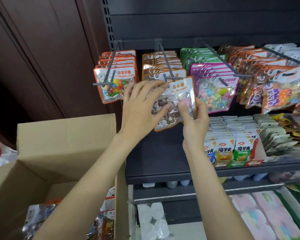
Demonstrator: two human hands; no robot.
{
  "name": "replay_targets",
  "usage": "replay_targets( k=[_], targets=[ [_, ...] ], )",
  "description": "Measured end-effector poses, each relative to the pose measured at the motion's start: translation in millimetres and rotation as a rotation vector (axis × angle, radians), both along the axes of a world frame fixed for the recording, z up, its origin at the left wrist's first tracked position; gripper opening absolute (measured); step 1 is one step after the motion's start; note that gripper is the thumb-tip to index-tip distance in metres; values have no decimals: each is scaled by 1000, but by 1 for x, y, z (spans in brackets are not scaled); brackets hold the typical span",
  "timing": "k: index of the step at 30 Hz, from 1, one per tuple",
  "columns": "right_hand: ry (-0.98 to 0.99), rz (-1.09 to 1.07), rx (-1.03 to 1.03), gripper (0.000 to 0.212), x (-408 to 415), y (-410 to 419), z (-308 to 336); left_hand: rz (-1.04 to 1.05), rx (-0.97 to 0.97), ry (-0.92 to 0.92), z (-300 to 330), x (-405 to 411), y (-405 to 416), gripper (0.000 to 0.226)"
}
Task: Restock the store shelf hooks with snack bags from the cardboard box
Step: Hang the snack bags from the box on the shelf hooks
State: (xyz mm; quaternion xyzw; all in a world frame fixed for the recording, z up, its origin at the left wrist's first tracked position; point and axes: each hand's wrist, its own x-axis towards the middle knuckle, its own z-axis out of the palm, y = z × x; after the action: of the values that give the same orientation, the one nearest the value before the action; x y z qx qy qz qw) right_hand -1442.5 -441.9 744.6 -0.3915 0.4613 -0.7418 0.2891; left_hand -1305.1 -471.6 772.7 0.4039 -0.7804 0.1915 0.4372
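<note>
A stone candy bag [177, 94] with an orange rim and brown and white sweets is held up at the tip of the second shelf hook [170, 73]. My left hand [142, 108] grips its left side, fingertips at the top edge by the hook's end. My right hand [194, 118] pinches the bag's lower right part, thumb on the front. Behind it hang several more stone candy bags [160, 64]. The open cardboard box [66, 135] stands at the lower left with more snack bags [104, 220] inside.
Color bean candy bags [116, 80] hang on the left hook; green and pink bags [213, 90] and other rows [270, 87] hang to the right. A lower shelf [163, 172] carries packets [232, 149]. A dark wood panel [42, 49] stands at the left.
</note>
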Motion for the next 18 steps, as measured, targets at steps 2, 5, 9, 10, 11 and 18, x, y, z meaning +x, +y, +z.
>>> replay_targets(
  k=[2,5,9,10,11,18],
  targets=[
    [16,-10,2,20,0,0,-3,-3,-22,32,-2,-2,-2,42],
    [35,-35,8,22,1,-2,-6,-8,-16,69,-6,-4,-6,44],
    [253,-127,-60,46,2,-10,-5,44,-4,12,-7,-5,-27,44],
    [367,-153,-84,52,3,-13,-6,53,1,-4,-6,-6,-35,43],
    [473,-170,-87,58,4,-18,-7,63,13,-15,-6,-6,-42,41],
    [1086,-295,278,85,1,-42,3,184,56,-91,4,-6,-68,43]
  ],
)
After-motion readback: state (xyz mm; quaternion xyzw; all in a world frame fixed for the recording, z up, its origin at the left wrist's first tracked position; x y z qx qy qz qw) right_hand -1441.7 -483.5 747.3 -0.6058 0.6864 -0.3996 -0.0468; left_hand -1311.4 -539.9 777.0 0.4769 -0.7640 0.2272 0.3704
